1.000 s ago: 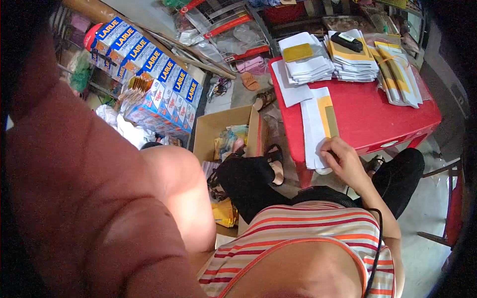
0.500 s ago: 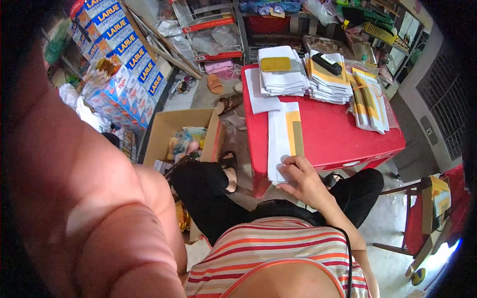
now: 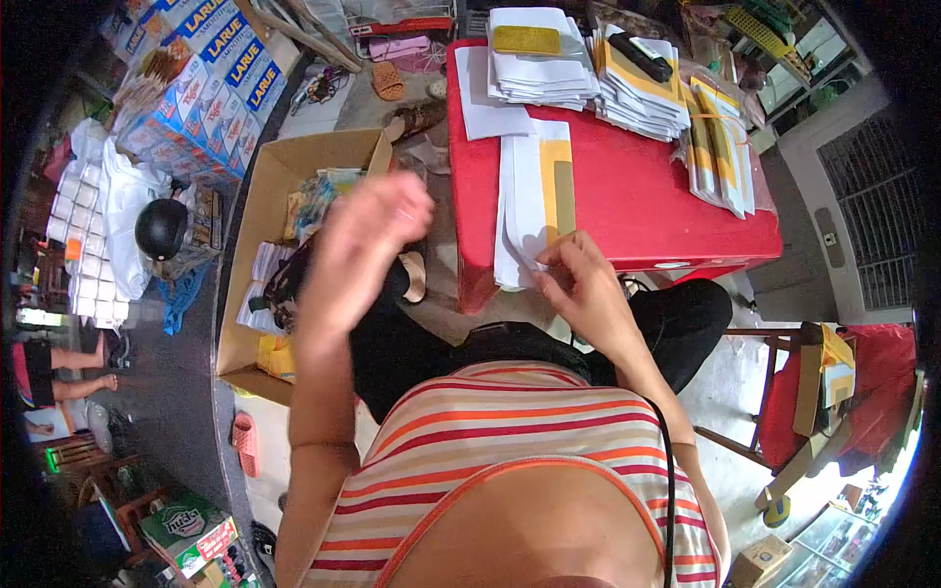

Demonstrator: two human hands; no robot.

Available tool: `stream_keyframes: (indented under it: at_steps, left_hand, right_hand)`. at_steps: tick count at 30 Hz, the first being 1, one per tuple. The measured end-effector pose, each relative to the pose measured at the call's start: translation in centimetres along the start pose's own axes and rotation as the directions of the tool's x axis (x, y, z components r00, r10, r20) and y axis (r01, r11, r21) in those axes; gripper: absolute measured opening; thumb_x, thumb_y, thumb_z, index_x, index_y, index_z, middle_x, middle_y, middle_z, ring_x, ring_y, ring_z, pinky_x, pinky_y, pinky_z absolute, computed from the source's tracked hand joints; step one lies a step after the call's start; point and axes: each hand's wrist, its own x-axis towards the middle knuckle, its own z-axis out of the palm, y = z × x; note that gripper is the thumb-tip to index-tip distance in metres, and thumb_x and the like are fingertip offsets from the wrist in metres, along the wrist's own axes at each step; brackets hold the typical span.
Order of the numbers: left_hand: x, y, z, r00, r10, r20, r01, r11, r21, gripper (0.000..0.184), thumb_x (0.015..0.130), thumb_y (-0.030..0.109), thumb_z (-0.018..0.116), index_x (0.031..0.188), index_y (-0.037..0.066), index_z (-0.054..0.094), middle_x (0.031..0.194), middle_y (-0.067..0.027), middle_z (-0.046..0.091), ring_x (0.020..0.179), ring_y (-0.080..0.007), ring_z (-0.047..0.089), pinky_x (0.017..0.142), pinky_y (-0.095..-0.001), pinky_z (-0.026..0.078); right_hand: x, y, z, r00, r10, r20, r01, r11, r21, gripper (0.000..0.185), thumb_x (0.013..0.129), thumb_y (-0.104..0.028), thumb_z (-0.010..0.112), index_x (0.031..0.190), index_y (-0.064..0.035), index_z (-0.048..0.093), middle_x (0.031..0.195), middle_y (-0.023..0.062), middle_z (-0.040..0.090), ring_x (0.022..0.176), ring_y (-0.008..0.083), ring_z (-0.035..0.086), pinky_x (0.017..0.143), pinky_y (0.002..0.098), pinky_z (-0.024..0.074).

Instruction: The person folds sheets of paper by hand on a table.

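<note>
On the red table [image 3: 667,211], a long white paper [image 3: 520,201] with a yellow band and a grey-brown strip lies at the near left corner, apparently layered. My right hand [image 3: 593,289] has its thumb and bent fingers at the paper's lower right corner, where an edge is lifted. Motion blurs my left hand [image 3: 387,216], raised in the air left of the table, beside the cardboard box [image 3: 304,152]; its fingers cannot be made out. Behind the long paper are a white paper stack [image 3: 539,78] topped by a yellow block, and a white-and-yellow stack [image 3: 637,108] topped by a black object [image 3: 639,57].
Tied, plastic-wrapped bundles [image 3: 720,157] lie at the table's right. The cardboard box holds papers and packets. Blue-and-white cartons [image 3: 211,108] and a black helmet [image 3: 162,228] stand left. A chair [image 3: 774,412] carrying a box is at right. Another person's legs [image 3: 78,372] show far left.
My left arm, which filled the left side close to the camera, has moved away toward the box. The view has tilted down and shifted. My right hand stays at the paper's lower corner, its edge now lifted.
</note>
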Motion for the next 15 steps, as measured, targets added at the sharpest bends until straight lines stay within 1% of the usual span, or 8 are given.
stream_keyframes:
  at_steps: [1, 3, 4, 5, 6, 10, 12, 15]
  left_hand:
    - [-0.6, -1.5, 1.6, 0.964, -0.265, 0.019, 0.264, 0.964, 0.021, 0.03, 0.103, 0.021, 0.052, 0.124, 0.0, 0.058, 0.116, -0.0115, 0.064, 0.103, -0.0196, 0.065, 0.094, -0.0351, 0.052]
    - [-1.5, -6.0, 3.5, 0.955, -0.273, 0.112, 0.288, 0.945, -0.153, 0.029, 0.103, 0.019, 0.054, 0.126, 0.002, 0.057, 0.115, -0.0113, 0.065, 0.105, -0.019, 0.065, 0.093, -0.0327, 0.053]
    - [-1.6, -5.8, 4.4, 0.927, -0.359, 0.105, 0.372, 0.916, -0.154, 0.03, 0.103, 0.018, 0.055, 0.128, 0.002, 0.056, 0.118, -0.0118, 0.063, 0.105, -0.0188, 0.065, 0.093, -0.0331, 0.053]
    - [-1.6, -5.9, 5.2, 0.925, -0.365, 0.105, 0.378, 0.913, -0.156, 0.03, 0.103, 0.018, 0.055, 0.128, 0.002, 0.056, 0.118, -0.0118, 0.063, 0.105, -0.0188, 0.065, 0.093, -0.0331, 0.053]
    - [-1.4, -6.0, 5.8, 0.929, -0.356, 0.105, 0.371, 0.906, -0.204, 0.03, 0.103, 0.017, 0.055, 0.129, 0.001, 0.055, 0.121, -0.0124, 0.062, 0.106, -0.0186, 0.065, 0.094, -0.033, 0.053]
    - [-0.3, -6.1, 6.8, 0.933, -0.333, 0.136, 0.358, 0.892, -0.275, 0.032, 0.101, 0.012, 0.057, 0.131, -0.001, 0.053, 0.127, -0.0139, 0.058, 0.104, -0.0167, 0.065, 0.091, -0.0307, 0.054]
    - [0.1, -6.0, 7.2, 0.932, -0.319, 0.169, 0.357, 0.888, -0.291, 0.032, 0.1, 0.011, 0.059, 0.13, -0.002, 0.054, 0.126, -0.0143, 0.058, 0.101, -0.0158, 0.065, 0.088, -0.0291, 0.055]
    - [0.5, -5.6, 7.7, 0.888, -0.409, 0.211, 0.425, 0.904, -0.035, 0.033, 0.102, 0.012, 0.057, 0.132, 0.0, 0.055, 0.112, -0.0081, 0.064, 0.1, -0.0117, 0.063, 0.089, -0.0275, 0.052]
  right_hand:
    - [0.2, -0.3, -0.2, 0.99, 0.139, 0.029, -0.14, 0.99, 0.013, 0.021, 0.084, -0.007, 0.07, 0.101, 0.0018, 0.06, 0.096, 0.0168, 0.056, 0.085, 0.0329, 0.06, 0.076, 0.0392, 0.0498]
    - [0.4, 0.5, -0.2, 0.995, 0.1, 0.01, -0.1, 0.995, 0.005, 0.019, 0.083, -0.005, 0.07, 0.096, 0.0022, 0.058, 0.092, 0.0143, 0.057, 0.075, 0.0244, 0.06, 0.07, 0.0347, 0.0495]
    - [0.5, 0.3, -0.4, 0.978, 0.199, 0.06, -0.204, 0.974, 0.103, 0.019, 0.082, -0.004, 0.07, 0.096, 0.0019, 0.058, 0.088, 0.0122, 0.058, 0.073, 0.0201, 0.059, 0.068, 0.0329, 0.0487]
    - [0.7, 0.3, -0.6, 0.95, 0.288, 0.118, -0.306, 0.932, 0.192, 0.019, 0.082, -0.004, 0.07, 0.095, 0.0017, 0.058, 0.084, 0.0101, 0.059, 0.071, 0.0159, 0.058, 0.066, 0.0312, 0.0479]
    - [0.6, 1.2, -0.1, 0.967, 0.246, 0.062, -0.254, 0.929, 0.269, 0.017, 0.083, -0.003, 0.069, 0.094, 0.0016, 0.058, 0.076, 0.0049, 0.059, 0.067, 0.0098, 0.054, 0.062, 0.0284, 0.0459]
    - [0.6, 2.5, 0.6, 0.977, 0.212, -0.024, -0.184, 0.893, 0.411, 0.015, 0.085, -0.006, 0.069, 0.092, 0.0013, 0.058, 0.072, 0.002, 0.058, 0.064, 0.0095, 0.052, 0.06, 0.0278, 0.0453]
    - [0.6, 2.6, -0.4, 0.969, 0.24, 0.062, -0.246, 0.898, 0.366, 0.015, 0.086, -0.008, 0.07, 0.09, -0.0001, 0.058, 0.072, -0.0005, 0.056, 0.063, 0.0076, 0.05, 0.058, 0.0257, 0.0432]
    - [0.6, 3.0, -1.1, 0.963, 0.254, 0.087, -0.269, 0.894, 0.36, 0.014, 0.085, -0.008, 0.07, 0.088, -0.002, 0.058, 0.069, -0.0018, 0.054, 0.063, 0.0063, 0.049, 0.057, 0.0246, 0.0411]
